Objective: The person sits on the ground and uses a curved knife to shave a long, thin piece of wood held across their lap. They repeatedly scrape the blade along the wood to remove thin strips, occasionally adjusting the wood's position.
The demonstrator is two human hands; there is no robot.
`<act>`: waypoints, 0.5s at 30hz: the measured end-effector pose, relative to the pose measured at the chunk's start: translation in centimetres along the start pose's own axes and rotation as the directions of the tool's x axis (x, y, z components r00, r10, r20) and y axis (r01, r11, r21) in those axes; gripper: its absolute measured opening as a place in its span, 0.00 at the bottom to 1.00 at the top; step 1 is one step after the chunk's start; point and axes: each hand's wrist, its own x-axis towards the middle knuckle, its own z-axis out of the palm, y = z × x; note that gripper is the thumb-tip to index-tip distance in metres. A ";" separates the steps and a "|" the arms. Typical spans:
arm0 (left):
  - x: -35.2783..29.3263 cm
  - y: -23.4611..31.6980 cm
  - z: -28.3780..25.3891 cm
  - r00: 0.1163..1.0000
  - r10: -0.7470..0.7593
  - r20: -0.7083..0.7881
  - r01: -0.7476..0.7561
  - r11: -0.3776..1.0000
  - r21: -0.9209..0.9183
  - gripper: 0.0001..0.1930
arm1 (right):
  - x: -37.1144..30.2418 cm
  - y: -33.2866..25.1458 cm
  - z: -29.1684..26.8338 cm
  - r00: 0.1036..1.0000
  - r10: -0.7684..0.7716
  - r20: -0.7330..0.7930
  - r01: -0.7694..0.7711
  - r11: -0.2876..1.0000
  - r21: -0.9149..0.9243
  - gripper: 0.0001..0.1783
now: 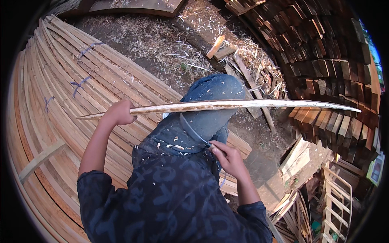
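Note:
My left hand (pixel 118 113) is wrapped round a long, slim wooden strip (pixel 227 105) near its left end. The strip lies crosswise over my raised knee in dusty blue jeans (pixel 212 89), its pale side showing and its thin far end reaching well to the right. In my right hand (pixel 228 158) is the handle of a sickle (pixel 189 128). Its curved blade points up and left over my thigh, just below the strip; whether the tip touches the strip I cannot tell. Small wood chips (pixel 175 146) dot my lap.
Long wooden strips (pixel 60 93), bound with dark ties, lie in a large stack beneath me and to the left. Shavings (pixel 158 44) litter the ground ahead, with loose offcuts (pixel 245 71) nearby. Stacked timber (pixel 324 69) rises at the right. A slatted wooden frame (pixel 336 202) stands lower right.

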 end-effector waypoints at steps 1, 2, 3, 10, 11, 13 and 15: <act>-0.4 0.2 -0.2 1.000 0.000 -0.003 0.000 1.000 -0.003 0.13 | 0.0 -0.6 -0.4 0.988 0.152 -0.037 -0.147 0.984 0.102 0.16; -0.9 0.3 0.1 1.000 -0.009 0.002 0.009 1.000 -0.014 0.13 | 0.7 -1.7 -1.9 0.967 0.193 -0.169 -0.156 0.965 0.211 0.16; -1.0 0.3 0.5 1.000 -0.025 -0.001 0.025 1.000 -0.016 0.13 | 1.4 -2.3 -3.6 0.924 0.245 -0.292 -0.148 0.937 0.318 0.17; -0.4 0.4 0.7 0.998 -0.010 -0.056 0.009 1.000 -0.026 0.11 | 1.3 -2.4 -4.5 0.638 0.224 -0.737 0.168 0.893 0.417 0.15; -0.5 0.4 0.9 0.998 -0.011 -0.062 0.010 1.000 -0.024 0.11 | 1.1 -2.1 -3.5 0.612 0.259 -0.747 0.141 0.894 0.425 0.15; -0.4 0.0 1.4 0.994 0.002 -0.106 -0.005 1.000 -0.022 0.11 | -0.1 -0.5 -1.1 0.883 0.213 -0.417 -0.170 0.976 0.138 0.13; -0.2 -0.2 1.1 0.991 0.007 -0.136 -0.009 1.000 -0.014 0.10 | -1.2 -0.2 -2.5 0.891 0.291 -0.349 -0.237 0.953 0.191 0.12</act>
